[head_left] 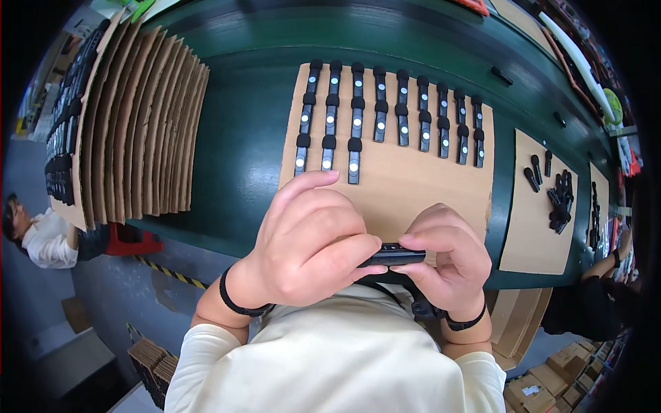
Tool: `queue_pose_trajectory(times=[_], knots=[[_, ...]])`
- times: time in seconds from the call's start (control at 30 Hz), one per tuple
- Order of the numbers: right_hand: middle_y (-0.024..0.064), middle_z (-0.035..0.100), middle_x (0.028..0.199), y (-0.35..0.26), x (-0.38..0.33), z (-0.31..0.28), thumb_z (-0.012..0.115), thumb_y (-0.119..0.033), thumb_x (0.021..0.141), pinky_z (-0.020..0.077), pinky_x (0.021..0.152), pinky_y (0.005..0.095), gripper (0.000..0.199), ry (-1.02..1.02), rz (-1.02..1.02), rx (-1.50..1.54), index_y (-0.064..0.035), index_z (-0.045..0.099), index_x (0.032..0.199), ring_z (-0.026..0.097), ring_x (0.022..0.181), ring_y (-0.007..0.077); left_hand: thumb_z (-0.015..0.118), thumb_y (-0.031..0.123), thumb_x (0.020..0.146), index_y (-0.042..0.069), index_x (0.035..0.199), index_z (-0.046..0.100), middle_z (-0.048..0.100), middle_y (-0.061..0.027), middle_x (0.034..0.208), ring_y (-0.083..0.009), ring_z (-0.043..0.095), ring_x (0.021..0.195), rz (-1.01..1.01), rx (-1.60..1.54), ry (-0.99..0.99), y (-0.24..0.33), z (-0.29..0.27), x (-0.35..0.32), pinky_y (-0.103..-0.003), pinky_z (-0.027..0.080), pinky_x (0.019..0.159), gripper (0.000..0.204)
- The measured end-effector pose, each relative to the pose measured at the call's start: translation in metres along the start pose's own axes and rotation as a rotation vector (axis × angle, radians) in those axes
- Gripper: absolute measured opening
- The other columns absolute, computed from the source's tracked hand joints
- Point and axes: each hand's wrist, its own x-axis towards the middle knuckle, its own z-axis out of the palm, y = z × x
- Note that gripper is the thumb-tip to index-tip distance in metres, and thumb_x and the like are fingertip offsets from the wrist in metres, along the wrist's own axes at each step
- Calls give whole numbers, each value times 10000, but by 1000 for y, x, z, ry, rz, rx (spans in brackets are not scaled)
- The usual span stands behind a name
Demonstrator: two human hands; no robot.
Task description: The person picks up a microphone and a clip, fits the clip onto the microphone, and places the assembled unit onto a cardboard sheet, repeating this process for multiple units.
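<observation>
A slim black wireless microphone [396, 256] lies level between my two hands, just off the near edge of a cardboard sheet [406, 189]. My left hand [310, 251] closes around its left end, which the fingers hide. With thumb and fingertips, my right hand [447, 255] pinches the other end. Below the right palm shows a dark lump [428, 308] that I cannot make out. Beyond my hands, rows of small black microphones [356, 122] with foam tips and pale round dots lie on the sheet; the nearest row has three, at the left.
Upright cardboard sheets [155, 124] stand stacked at the left on the green table [237, 138]. At the right, another cardboard sheet [527, 234] bears a loose heap of microphones [561, 199]. People sit at far left [51, 237] and far right [592, 303]. Boxes [530, 392] are on the floor.
</observation>
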Motion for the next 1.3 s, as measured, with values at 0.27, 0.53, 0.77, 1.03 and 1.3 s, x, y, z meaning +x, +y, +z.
queue_pose_trajectory(times=[0.27, 0.53, 0.77, 1.03, 1.3], knots=[[110, 648, 830, 3, 6, -2, 804, -38, 707, 480, 605, 332, 309, -16, -74, -46, -7, 646, 970, 601, 678, 250, 795, 258, 730, 95, 902, 630, 570, -26, 874, -212, 592, 842, 80, 91, 31, 0, 4, -2, -507, 457, 936, 289], [115, 646, 831, 5, 6, 0, 804, -26, 697, 480, 597, 336, 322, -10, -114, -108, -9, 643, 975, 600, 679, 252, 804, 223, 723, 69, 940, 648, 620, -43, 875, -223, 625, 861, 60, 28, -16, -5, -2, 2, -511, 442, 965, 309], [116, 645, 841, 5, 8, 5, 798, 3, 693, 479, 609, 333, 344, 34, -102, -146, -4, 641, 998, 602, 690, 258, 802, 129, 723, 40, 965, 663, 673, -73, 867, -237, 650, 840, -230, -266, -42, -8, -1, -2, -515, 412, 1001, 293], [110, 637, 830, 7, 8, 10, 793, 28, 683, 473, 616, 329, 375, 39, -45, -113, 0, 638, 1023, 602, 702, 255, 789, 72, 723, 34, 955, 658, 676, -68, 863, -232, 646, 812, -314, -366, -12, -9, -2, -5, -515, 402, 1008, 269], [111, 634, 827, 6, 8, 14, 792, 35, 676, 470, 608, 325, 369, 36, -39, -115, 1, 640, 1010, 602, 701, 253, 786, 103, 729, 35, 949, 654, 675, -69, 860, -225, 640, 803, -250, -320, -32, -13, -5, -8, -519, 403, 1007, 265]])
